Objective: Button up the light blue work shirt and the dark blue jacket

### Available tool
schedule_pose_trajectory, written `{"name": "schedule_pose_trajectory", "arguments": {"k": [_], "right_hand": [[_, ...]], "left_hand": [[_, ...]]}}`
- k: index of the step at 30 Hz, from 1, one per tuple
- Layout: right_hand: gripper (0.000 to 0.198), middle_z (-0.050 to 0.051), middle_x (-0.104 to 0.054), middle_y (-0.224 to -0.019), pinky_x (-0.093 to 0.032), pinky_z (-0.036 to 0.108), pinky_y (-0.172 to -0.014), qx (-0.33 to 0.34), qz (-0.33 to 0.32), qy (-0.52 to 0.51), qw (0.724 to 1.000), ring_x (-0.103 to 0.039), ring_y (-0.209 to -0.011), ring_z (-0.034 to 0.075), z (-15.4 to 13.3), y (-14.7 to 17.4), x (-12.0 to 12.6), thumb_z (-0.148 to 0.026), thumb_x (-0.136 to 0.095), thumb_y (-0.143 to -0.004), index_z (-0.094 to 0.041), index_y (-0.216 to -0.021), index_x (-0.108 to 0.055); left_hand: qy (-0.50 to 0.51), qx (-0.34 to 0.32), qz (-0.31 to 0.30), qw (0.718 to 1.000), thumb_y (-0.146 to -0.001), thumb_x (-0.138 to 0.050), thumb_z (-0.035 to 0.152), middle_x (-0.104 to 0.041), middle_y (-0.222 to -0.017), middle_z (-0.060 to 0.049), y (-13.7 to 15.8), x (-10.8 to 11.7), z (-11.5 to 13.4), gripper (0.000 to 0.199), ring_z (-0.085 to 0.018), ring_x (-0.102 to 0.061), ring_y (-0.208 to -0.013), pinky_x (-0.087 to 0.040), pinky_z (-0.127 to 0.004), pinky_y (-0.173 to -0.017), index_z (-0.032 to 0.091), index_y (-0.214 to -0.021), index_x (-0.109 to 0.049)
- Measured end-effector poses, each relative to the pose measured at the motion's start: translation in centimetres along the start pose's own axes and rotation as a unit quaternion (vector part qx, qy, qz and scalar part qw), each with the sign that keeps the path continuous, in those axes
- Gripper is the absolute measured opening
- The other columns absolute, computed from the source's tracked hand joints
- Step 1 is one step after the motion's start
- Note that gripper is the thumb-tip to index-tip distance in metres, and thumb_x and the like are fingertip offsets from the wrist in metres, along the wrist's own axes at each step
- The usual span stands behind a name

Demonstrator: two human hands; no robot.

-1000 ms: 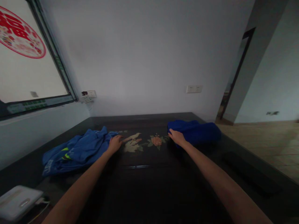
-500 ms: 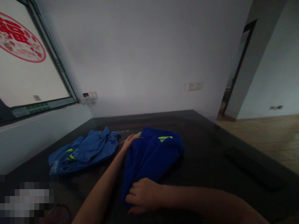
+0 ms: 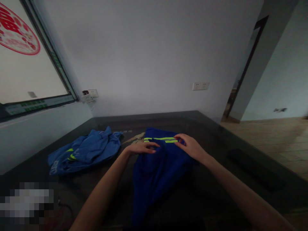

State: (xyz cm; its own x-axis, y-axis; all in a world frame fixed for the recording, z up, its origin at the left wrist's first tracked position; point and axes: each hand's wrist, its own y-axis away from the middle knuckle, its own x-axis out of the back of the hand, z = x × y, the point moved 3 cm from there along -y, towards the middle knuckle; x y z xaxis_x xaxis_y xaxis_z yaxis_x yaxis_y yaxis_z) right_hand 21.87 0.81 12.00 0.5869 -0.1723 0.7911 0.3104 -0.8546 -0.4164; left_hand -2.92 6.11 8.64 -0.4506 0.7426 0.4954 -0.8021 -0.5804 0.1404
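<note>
A dark blue garment (image 3: 156, 170) with yellow-green stripes lies bunched on the dark table, its lower end stretching toward me. At its upper left, my left hand (image 3: 141, 148) has its fingers and thumb closed on a raised fold of the cloth. My right hand (image 3: 192, 148) is over the garment's upper right, by the striped band; its fingers curve down with the thumb apart, near or touching the cloth. To the left lies a lighter blue garment (image 3: 89, 150), crumpled, with white lettering and yellow-green marks. Neither hand touches that one.
The dark table (image 3: 207, 128) meets a pale wall with a double socket (image 3: 201, 86). A long black object (image 3: 255, 168) lies toward the right edge. A window with a red round sticker (image 3: 19, 30) is at left. A blurred patch covers the lower left.
My right hand has left the garment's near end and moved up to its upper right. My left hand has shifted slightly right onto the cloth. More of the striped band shows.
</note>
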Motion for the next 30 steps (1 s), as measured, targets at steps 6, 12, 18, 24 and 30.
{"name": "schedule_pose_trajectory", "arguments": {"k": [6, 12, 18, 24, 30], "right_hand": [[0.068, 0.008, -0.058, -0.127, -0.046, 0.035, -0.091, 0.03, -0.22, -0.119, 0.968, -0.061, -0.103, 0.021, 2.7, 1.6, -2.4, -0.018, -0.066, -0.073, -0.023, -0.137, -0.044], [0.026, 0.007, -0.069, -0.104, -0.044, 0.036, -0.093, 0.083, -0.095, -0.154, 0.98, -0.061, -0.101, 0.02, 1.8, 2.4, -2.9, -0.012, -0.052, -0.078, -0.019, -0.098, -0.068], [0.021, 0.004, -0.069, -0.093, -0.047, 0.031, -0.082, 0.049, -0.012, -0.149, 0.988, -0.064, -0.087, 0.017, 0.7, 2.9, -2.5, -0.012, -0.05, -0.077, -0.02, -0.09, -0.065], [0.01, -0.001, -0.062, -0.079, -0.045, 0.024, -0.061, 0.01, 0.09, -0.12, 0.989, -0.057, -0.063, 0.013, -1.6, 3.5, -2.8, -0.018, -0.059, -0.077, -0.02, -0.086, -0.054], [0.009, 0.005, -0.066, -0.089, -0.049, 0.029, -0.074, 0.123, 0.112, -0.099, 0.981, -0.062, -0.084, 0.018, -3.3, 4.1, -3.0, -0.022, -0.054, -0.087, -0.021, -0.09, -0.062]], "left_hand": [[-0.219, -0.076, -0.112, 0.966, -0.084, -0.059, 0.039, -0.06, -0.129, -0.004, 1.0, -7.3, 5.4, 0.045, -0.023, -0.055, -0.117, -0.038, -0.032, -0.101, 0.027, -0.128, -0.057], [-0.224, -0.05, -0.031, 0.973, -0.092, -0.045, 0.043, -0.068, -0.108, -0.004, 1.3, -6.6, 4.5, 0.034, -0.019, -0.063, -0.097, -0.044, -0.028, -0.086, 0.023, -0.112, -0.063], [-0.149, -0.041, 0.121, 0.981, -0.086, -0.054, 0.044, -0.065, -0.101, -0.005, 0.4, -5.6, 4.3, 0.031, -0.017, -0.061, -0.088, -0.046, -0.027, -0.078, 0.019, -0.105, -0.054], [-0.021, -0.014, 0.171, 0.985, -0.089, -0.038, 0.055, -0.061, -0.084, -0.002, -0.6, -7.0, 5.8, 0.039, -0.017, -0.057, -0.08, -0.046, -0.027, -0.071, 0.019, -0.091, -0.055], [0.1, 0.017, 0.126, 0.987, -0.084, -0.046, 0.048, -0.048, -0.073, 0.002, -0.6, -6.8, 5.1, 0.03, -0.012, -0.048, -0.069, -0.043, -0.022, -0.06, 0.019, -0.077, -0.05]]}}
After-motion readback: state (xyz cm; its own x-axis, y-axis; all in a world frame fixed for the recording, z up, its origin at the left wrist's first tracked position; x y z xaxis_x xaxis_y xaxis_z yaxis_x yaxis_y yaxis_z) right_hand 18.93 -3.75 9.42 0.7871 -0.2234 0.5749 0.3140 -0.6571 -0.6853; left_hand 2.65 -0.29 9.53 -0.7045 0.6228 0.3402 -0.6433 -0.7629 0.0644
